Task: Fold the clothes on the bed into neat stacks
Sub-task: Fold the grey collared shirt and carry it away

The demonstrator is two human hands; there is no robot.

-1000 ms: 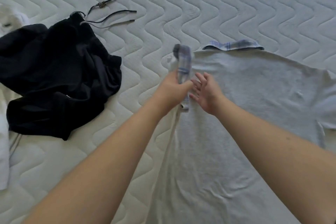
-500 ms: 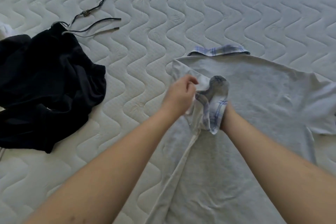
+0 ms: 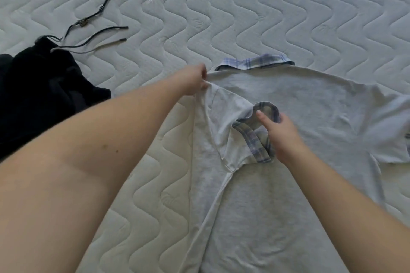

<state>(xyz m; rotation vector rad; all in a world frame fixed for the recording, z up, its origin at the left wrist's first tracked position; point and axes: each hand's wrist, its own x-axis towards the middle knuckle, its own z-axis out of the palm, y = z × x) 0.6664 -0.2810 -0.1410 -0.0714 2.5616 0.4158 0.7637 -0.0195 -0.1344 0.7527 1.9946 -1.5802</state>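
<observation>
Two bare hands on light grey plaid-trimmed polo shirt (image 3: 288,104), spread flat on white quilted mattress (image 3: 221,17). Left hand (image 3: 193,81) pinching shoulder fold; right hand (image 3: 280,133) with forefinger out, pressing plaid cuff of folded-in sleeve (image 3: 255,137). Crumpled black garment (image 3: 44,86) far left.

A white quilted mattress (image 3: 244,6) with wavy stitching fills the view. On it, from the centre toward 3 and 6 o'clock, a grey shirt (image 3: 299,106) lies spread flat (plaid collar at its far edge). At 9 o'clock a crumpled black garment (image 3: 44,91) lies on it, its drawstrings (image 3: 97,35) trailing toward 11 o'clock.
</observation>
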